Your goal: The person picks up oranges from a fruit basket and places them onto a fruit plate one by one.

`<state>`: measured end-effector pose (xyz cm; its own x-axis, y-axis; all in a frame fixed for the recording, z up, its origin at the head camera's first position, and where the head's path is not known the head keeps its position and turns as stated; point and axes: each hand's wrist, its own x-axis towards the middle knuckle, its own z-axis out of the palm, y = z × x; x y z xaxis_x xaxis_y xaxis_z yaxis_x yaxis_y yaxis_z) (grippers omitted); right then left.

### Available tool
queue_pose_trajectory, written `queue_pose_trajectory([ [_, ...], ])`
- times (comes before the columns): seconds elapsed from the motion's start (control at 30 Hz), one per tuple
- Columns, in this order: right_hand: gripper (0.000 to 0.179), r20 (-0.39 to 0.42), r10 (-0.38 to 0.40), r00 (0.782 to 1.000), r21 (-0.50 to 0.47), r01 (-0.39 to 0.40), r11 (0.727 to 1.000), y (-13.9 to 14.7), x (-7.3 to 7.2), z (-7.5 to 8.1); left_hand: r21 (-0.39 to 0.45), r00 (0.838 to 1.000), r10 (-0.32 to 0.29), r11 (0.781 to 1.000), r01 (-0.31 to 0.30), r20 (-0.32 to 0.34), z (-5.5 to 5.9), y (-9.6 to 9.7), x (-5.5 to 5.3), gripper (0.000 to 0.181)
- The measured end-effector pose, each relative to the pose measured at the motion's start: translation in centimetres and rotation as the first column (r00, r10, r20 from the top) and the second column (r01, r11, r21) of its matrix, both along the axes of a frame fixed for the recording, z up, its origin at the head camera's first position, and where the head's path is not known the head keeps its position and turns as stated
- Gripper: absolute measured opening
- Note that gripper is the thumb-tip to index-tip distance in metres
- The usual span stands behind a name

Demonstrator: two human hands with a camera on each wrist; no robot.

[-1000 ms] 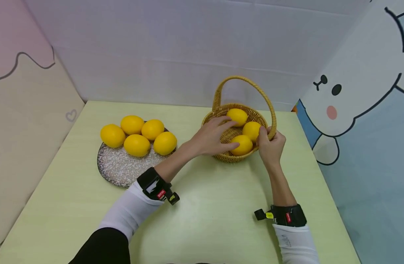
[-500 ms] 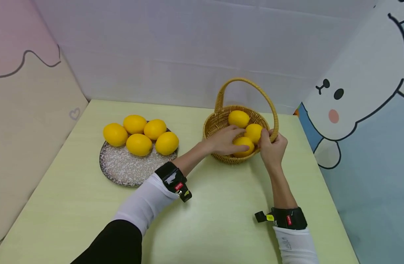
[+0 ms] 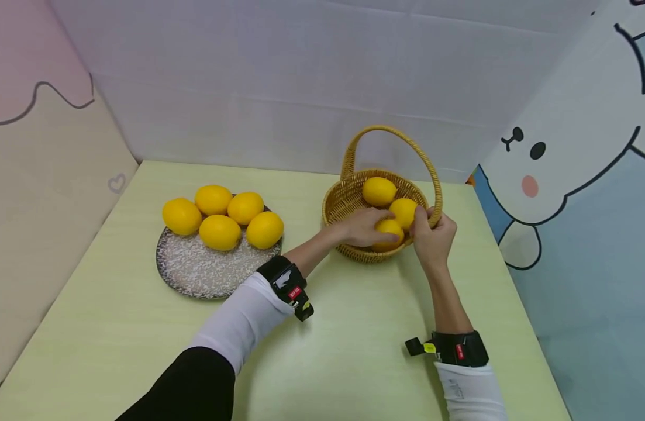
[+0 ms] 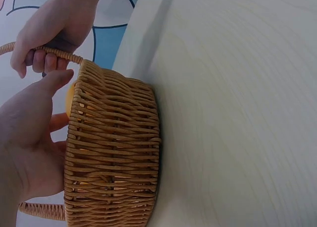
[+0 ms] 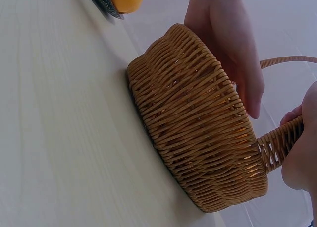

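A wicker basket (image 3: 356, 254) with a tall arched handle (image 3: 385, 128) stands on the table, holding 3 lemons. My left hand (image 3: 365, 228) reaches over the basket's near rim. Its thumb and fingers curl round the nearest lemon (image 3: 389, 228), which still lies low inside the basket. Beside it are another lemon (image 3: 403, 214) and one farther back (image 3: 379, 191). My right hand (image 3: 435, 238) grips the lower right end of the handle. From the left wrist view, the basket wall (image 4: 114, 147) hides most of the held lemon.
To the left lies a round speckled plate (image 3: 196, 275) with several lemons (image 3: 220, 232) grouped toward its far side. A pale wall (image 3: 280, 128) rises behind the table (image 3: 327, 351). Printed side panels (image 3: 590, 263) flank it.
My left hand has moved right and down into the basket, and its fingers have closed round the nearest lemon. The right hand keeps its hold on the handle.
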<state>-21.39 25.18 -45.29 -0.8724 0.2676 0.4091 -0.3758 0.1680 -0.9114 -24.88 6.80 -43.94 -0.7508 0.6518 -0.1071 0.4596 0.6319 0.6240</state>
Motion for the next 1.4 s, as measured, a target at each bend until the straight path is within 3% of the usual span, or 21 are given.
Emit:
queue_pose_trajectory([
  [0.53, 0.04, 0.019, -0.008, 1.0, 0.006, 0.008, 1.0, 0.0, 0.0, 0.1, 0.017, 0.999, -0.013, 1.0, 0.013, -0.03, -0.2, 0.7, -0.1, 0.064],
  [0.83, 0.04, -0.007, 0.011, 1.0, 0.002, -0.011, 1.0, -1.3, 1.7, 2.7, 0.047, 0.999, 0.003, 0.999, -0.001, -0.048, -0.4, 0.3, -0.2, 0.065],
  [0.97, 0.04, -0.027, 0.018, 0.999, 0.018, -0.017, 1.0, -1.3, 1.7, 2.8, 0.096, 0.999, 0.014, 0.995, -0.009, -0.048, -0.4, -0.1, -0.3, 0.066],
  [1.2, 0.04, -0.052, 0.017, 0.999, 0.021, -0.016, 1.0, -0.9, 1.0, 1.6, 0.197, 0.994, 0.061, 0.98, -0.043, -0.087, -0.1, -1.3, -0.5, 0.068],
  [1.4, 0.041, -0.046, -0.004, 0.999, 0.035, 0.006, 0.999, 0.0, -0.1, 0.0, 0.329, 0.984, 0.122, 0.941, -0.075, -0.127, 0.7, -2.0, 0.3, 0.069],
])
